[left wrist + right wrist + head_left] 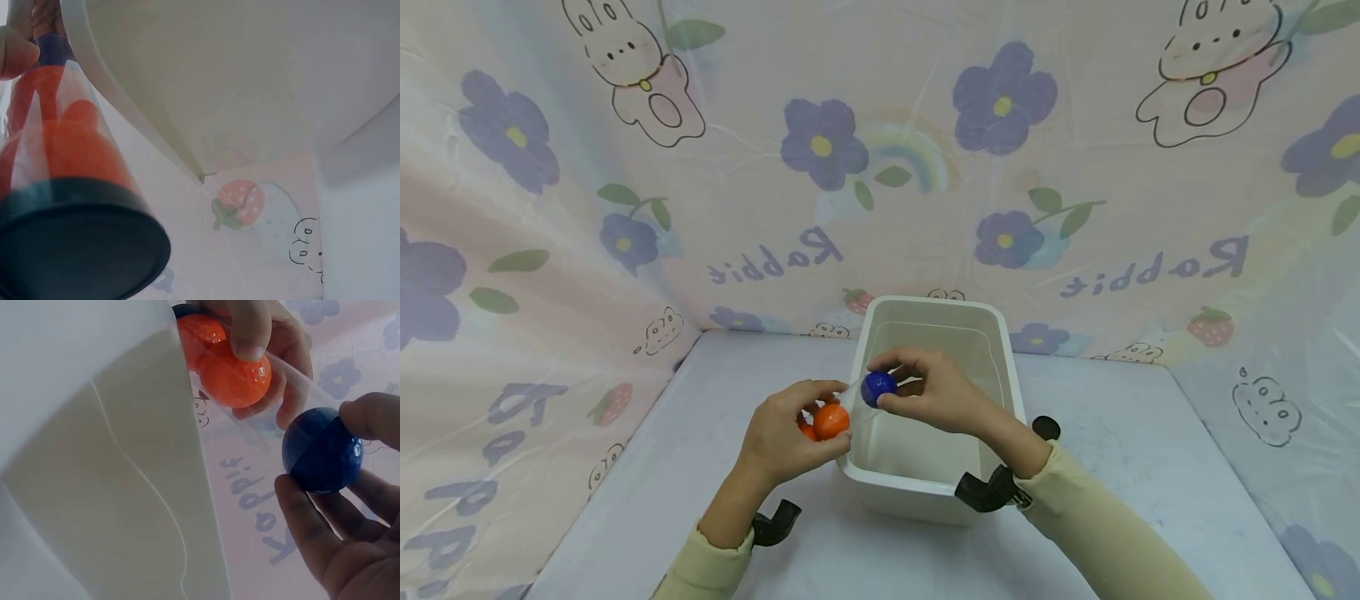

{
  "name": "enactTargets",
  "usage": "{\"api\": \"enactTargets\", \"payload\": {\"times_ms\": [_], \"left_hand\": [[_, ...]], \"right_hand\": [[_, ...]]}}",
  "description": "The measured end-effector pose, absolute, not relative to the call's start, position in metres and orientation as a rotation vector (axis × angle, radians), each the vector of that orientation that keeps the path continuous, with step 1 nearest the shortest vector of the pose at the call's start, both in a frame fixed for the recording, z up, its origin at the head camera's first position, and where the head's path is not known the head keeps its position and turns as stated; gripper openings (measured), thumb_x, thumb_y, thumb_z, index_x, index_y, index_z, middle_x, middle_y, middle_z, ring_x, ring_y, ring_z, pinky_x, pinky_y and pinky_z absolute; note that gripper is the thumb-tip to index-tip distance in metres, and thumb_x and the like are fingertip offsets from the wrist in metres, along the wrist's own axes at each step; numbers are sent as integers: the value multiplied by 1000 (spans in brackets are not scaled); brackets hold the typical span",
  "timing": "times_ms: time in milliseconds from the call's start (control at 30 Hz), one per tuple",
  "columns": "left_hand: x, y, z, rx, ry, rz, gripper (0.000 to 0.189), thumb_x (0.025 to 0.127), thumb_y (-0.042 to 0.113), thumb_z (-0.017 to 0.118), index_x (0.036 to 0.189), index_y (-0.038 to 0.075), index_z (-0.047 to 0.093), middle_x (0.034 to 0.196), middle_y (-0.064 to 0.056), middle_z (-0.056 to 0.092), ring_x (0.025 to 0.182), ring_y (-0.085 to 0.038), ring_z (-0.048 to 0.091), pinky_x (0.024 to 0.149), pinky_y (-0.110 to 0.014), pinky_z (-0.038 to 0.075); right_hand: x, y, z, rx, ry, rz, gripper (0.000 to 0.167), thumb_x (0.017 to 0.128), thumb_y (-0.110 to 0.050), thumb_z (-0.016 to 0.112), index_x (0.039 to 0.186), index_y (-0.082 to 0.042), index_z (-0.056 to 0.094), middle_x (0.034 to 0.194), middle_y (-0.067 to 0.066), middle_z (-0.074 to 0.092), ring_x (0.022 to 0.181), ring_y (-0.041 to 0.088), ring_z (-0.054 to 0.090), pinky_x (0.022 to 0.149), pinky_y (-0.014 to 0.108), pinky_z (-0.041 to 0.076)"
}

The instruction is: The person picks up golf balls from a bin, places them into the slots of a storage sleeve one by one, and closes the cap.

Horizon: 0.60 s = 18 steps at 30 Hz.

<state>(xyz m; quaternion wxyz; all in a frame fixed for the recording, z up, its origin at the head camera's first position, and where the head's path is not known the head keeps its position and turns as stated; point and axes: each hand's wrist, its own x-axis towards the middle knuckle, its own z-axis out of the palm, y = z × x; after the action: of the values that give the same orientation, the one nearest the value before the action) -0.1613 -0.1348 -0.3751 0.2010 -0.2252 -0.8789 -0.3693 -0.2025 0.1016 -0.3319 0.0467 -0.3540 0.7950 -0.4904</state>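
Observation:
My left hand [782, 429] grips a clear plastic tube [300, 378], its fingers curled around it. Two glossy orange balls [236, 374] show inside the tube, and a black base [81, 240] closes one end, nearest the left wrist camera. Between thumb and fingertips my right hand [936, 392] pinches a shiny dark blue ball [322, 450]. That ball is right at the tube's other end, and part of the clear wall overlaps it in the right wrist view. Both hands are above the left side of a white bin [917, 482].
The bin stands on a white table [1112, 433], and its pale inner floor shows below my right hand. Curtains [917, 217] printed with rabbits, flowers and strawberries enclose the back and sides. Black wrist mounts [992, 490] sit at both cuffs, the right one over the bin's near edge.

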Motion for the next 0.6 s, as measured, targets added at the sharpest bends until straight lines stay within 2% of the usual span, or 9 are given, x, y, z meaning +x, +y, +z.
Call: {"api": "enactTargets", "payload": {"times_ms": [233, 600], "left_hand": [[-161, -134, -375, -640, -2450, -1024, 49, 64, 24, 84, 111, 18, 70, 92, 5, 70, 69, -4, 58, 61, -19, 53], [-161, -132, -376, -656, -2434, -1011, 50, 63, 25, 84, 111, 17, 70, 93, 5, 70, 71, -4, 59, 61, -21, 54]], "right_hand": [[-202, 102, -331, -1081, 2448, -1446, 35, 84, -11, 70, 118, -8, 63, 115, 7, 66, 99, 20, 67, 83, 27, 57], [-202, 104, -332, -1142, 2438, -1433, 35, 85, -11, 69, 119, -3, 63, 114, 9, 67, 99, 21, 67, 82, 27, 57]]}}
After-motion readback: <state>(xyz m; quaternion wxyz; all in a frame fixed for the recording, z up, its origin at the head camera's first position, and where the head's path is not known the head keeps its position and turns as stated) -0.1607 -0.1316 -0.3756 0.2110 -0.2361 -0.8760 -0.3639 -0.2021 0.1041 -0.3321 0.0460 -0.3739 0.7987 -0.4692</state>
